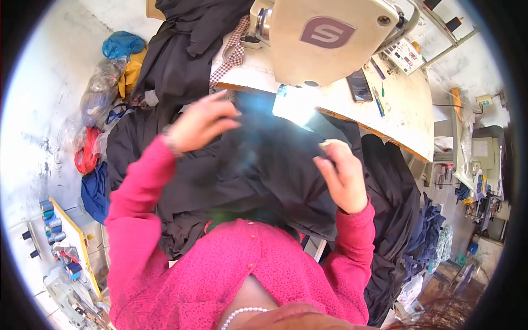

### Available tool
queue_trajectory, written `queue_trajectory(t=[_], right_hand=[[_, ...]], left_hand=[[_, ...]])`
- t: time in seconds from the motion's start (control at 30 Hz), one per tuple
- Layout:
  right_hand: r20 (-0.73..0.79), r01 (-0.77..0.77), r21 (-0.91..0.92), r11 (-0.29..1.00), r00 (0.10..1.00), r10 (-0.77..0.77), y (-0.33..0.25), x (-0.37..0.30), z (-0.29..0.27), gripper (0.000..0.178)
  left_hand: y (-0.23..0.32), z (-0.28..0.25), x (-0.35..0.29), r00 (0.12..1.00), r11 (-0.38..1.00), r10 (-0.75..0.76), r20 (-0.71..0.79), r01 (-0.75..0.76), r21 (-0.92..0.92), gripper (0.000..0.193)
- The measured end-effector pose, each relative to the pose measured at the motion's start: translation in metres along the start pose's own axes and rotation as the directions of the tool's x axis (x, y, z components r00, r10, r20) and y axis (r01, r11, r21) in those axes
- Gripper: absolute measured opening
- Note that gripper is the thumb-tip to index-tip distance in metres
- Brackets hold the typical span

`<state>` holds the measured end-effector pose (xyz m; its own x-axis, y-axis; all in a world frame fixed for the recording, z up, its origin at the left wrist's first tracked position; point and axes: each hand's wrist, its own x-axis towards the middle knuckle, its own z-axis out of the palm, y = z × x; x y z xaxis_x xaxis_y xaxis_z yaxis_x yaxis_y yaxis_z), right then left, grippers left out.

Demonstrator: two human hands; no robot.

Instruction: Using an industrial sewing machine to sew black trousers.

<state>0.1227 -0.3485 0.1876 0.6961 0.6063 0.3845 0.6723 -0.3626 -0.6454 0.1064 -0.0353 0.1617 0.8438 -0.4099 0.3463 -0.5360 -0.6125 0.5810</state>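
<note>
I'm pinching the black fabric (264,170) with my left hand (201,124) and right hand (344,176), lifting it clear of the sewing machine (324,38).

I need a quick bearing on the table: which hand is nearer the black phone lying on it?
Right. The right hand holds black fabric just below-left of the phone; the left hand is far off to the phone's left.
</note>
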Motion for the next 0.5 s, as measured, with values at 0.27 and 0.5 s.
queue_trajectory(t=[0.27, 0.5], right_hand=[[-0.122, -0.210, 0.538, 0.816, 0.939, 0.322, 0.013, -0.038, -0.036, 0.005], [-0.082, -0.420, -0.188, 0.888, 0.907, 0.412, 0.041, -0.050, 0.007, 0.013]], left_hand=[[0.124, -0.061, 0.027, 0.931, 0.988, 0.004, 0.365, 0.052, -0.144, 0.037], [0.025, 0.082, -0.011, 0.961, 0.942, 0.155, 0.231, -0.214, 0.259, 0.016]])
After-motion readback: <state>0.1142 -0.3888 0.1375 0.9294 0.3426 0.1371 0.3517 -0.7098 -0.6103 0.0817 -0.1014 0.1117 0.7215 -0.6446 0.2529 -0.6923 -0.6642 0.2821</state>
